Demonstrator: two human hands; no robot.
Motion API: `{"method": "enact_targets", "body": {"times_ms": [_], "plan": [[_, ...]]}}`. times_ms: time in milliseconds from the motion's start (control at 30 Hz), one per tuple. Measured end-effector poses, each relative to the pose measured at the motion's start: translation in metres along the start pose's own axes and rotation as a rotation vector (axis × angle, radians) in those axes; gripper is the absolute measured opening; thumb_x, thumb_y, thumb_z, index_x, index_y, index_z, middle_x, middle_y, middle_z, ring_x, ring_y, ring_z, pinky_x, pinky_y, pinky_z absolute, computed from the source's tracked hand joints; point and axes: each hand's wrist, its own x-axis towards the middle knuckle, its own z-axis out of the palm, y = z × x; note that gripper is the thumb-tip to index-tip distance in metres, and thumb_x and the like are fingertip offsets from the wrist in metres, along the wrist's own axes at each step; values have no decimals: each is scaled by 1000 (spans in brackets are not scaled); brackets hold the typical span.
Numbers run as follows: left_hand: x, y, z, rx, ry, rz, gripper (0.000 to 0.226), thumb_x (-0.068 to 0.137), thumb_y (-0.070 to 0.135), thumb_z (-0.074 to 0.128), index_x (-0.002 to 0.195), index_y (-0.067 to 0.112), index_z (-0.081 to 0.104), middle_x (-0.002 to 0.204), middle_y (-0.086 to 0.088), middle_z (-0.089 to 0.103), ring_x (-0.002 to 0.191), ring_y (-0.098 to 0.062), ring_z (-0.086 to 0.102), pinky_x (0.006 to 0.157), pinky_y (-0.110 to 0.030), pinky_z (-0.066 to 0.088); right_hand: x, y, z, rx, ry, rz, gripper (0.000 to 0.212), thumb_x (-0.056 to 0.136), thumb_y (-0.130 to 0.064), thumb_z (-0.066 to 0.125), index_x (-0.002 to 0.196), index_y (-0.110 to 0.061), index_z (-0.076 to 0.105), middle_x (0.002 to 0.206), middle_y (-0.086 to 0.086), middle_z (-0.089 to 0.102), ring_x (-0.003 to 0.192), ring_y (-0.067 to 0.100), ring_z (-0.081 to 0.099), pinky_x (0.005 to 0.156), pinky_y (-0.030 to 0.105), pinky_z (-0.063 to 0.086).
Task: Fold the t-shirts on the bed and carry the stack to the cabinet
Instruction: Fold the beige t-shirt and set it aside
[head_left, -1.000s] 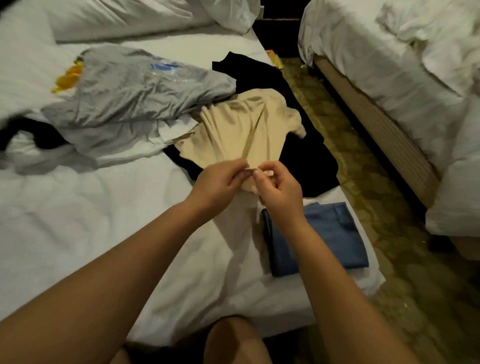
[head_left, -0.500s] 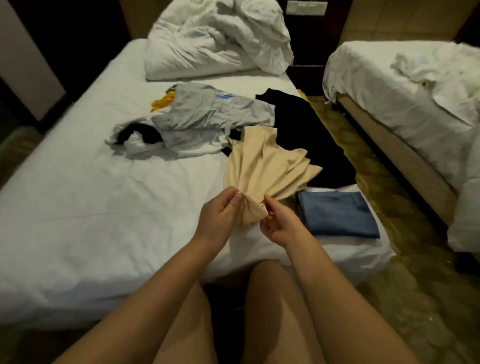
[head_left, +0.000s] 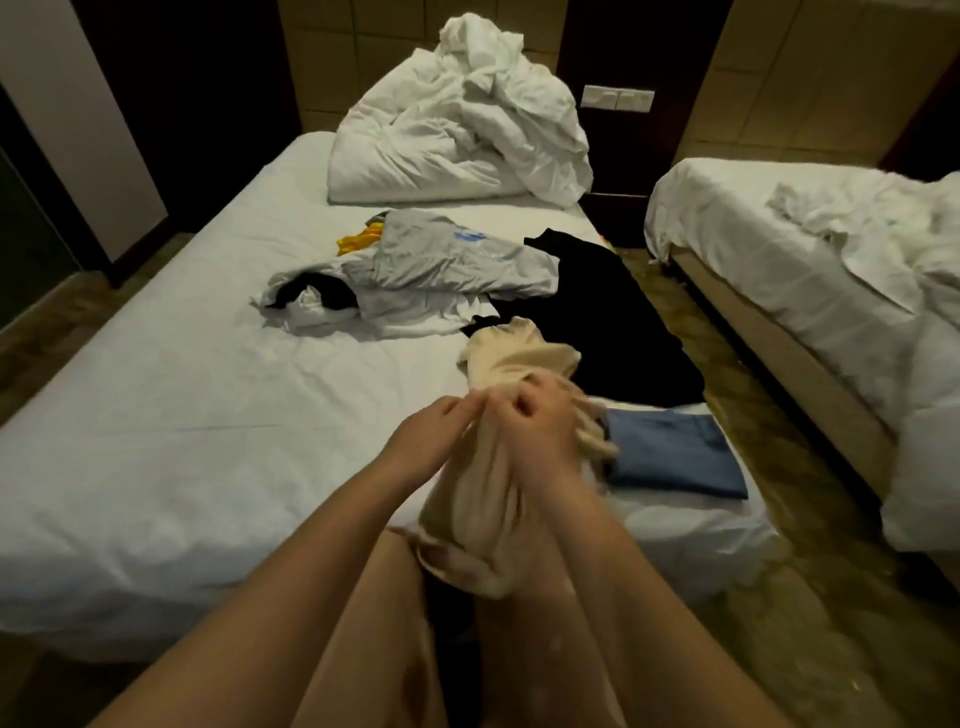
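Fingers (head_left: 511, 413) tight around bunched beige t-shirt (head_left: 519, 358)

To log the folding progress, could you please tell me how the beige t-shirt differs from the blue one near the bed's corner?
The beige t-shirt is bunched and crumpled, while the blue t-shirt is folded into a flat rectangle. The beige t-shirt is held up, gripped by the left hand and right hand; the blue t-shirt lies untouched on the bed. Both look plain, with no print showing.
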Motion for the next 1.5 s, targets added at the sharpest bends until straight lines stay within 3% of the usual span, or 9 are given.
{"method": "enact_targets", "body": {"times_ms": [100, 333, 467, 633, 900, 967, 1133, 1300, 1500], "plan": [[1, 9, 6, -561, -161, -165, 31, 92, 38, 51, 97, 13, 67, 85, -4, 69, 75, -14, 66, 66, -25, 53, -22, -3, 9, 51, -208, -91, 29, 76, -37, 47, 60, -17, 61, 77, -4, 51, 81, 22, 51, 73, 38, 40], [13, 4, 26, -347, -55, 71, 19, 93, 25, 54, 105, 18, 66, 108, -5, 68, 104, -19, 62, 96, -37, 47, -23, 43, 2, 379, 71, 294, 11, 93, -29, 52, 85, -31, 59, 103, 6, 61, 98, 19, 57, 87, 30, 46], [17, 23, 14, -394, -63, 176, 15, 94, 20, 51, 90, 20, 66, 89, 0, 68, 83, -11, 62, 80, -26, 49, -15, 74, 2, 346, -205, 352, 26, 98, -24, 45, 124, -24, 49, 122, -3, 55, 110, 12, 52, 88, 15, 41], [30, 42, -20, -491, 93, 218, 16, 94, 17, 51, 84, 20, 63, 69, 11, 68, 68, -3, 63, 68, -19, 50, -33, 89, 4, 101, -381, 215, 14, 94, -15, 52, 88, -21, 63, 84, -3, 64, 79, 11, 60, 74, 37, 50], [60, 26, -55, 765, 340, 33, 49, 81, 61, 53, 99, 15, 62, 121, -16, 56, 111, -36, 51, 85, -39, 44, 43, 25, -33, 227, 18, 190, 18, 96, -21, 50, 79, -14, 52, 72, -2, 51, 65, 6, 46, 57, 15, 36], [50, 37, -38, 632, 265, 208, 67, 80, 54, 60, 137, 22, 41, 139, -9, 41, 128, -29, 39, 101, -33, 36, 63, 0, -38, 276, -20, 153, 9, 93, -19, 54, 90, -11, 54, 76, -3, 52, 70, 9, 49, 64, 21, 41], [35, 69, -5, 309, -29, 514, 88, 76, 24, 74, 146, 32, 21, 140, 3, 43, 120, -14, 47, 92, -22, 40, 79, -39, -33, 440, -118, 224, 19, 97, -23, 46, 101, -7, 57, 93, 13, 59, 89, 26, 58, 83, 43, 48], [36, 66, -6, 108, 136, 526, 21, 86, 33, 62, 104, 40, 53, 99, 13, 61, 94, -8, 56, 76, -17, 42, 67, -39, -40, 1084, -204, 354, 17, 99, -26, 42, 98, -14, 54, 83, 8, 61, 77, 18, 60, 71, 28, 51], [43, 73, -18, -320, 331, 272, 18, 94, 27, 52, 109, 28, 61, 116, -3, 63, 112, -21, 57, 100, -40, 44, 28, 3, -28, 451, -428, 224, 14, 92, -19, 57, 106, -20, 58, 95, -4, 64, 86, 9, 61, 73, 20, 50]]}}
